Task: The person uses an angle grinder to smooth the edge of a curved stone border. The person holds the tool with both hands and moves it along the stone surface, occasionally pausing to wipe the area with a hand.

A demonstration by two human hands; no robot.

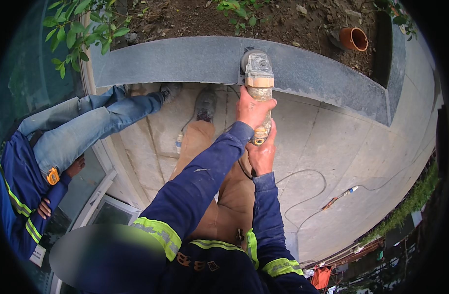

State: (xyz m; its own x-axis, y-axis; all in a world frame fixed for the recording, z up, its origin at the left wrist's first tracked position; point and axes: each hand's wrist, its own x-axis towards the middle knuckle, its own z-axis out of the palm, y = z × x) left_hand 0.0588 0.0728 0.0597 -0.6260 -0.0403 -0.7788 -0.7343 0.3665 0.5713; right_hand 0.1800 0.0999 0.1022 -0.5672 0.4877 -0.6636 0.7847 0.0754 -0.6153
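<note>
An angle grinder (259,82), dusty and with worn orange bands, lies head-forward over the grey stone coping (185,61) of a planter. Its head and disc sit at the coping's surface; whether the disc touches the stone I cannot tell. My left hand (254,109) is wrapped round the grinder's body just behind the head, thumb across the top. Closer to me, my right hand (262,154) grips the rear end of the same grinder, where the cord (245,169) hangs down.
Another person in jeans (82,132) stands at the left beside a glass door. A cable with a plug joint (351,190) runs across the paving (342,152) on the right. The planter holds soil (185,19), a leafy shrub (72,29) and an orange-brown pipe end (354,39).
</note>
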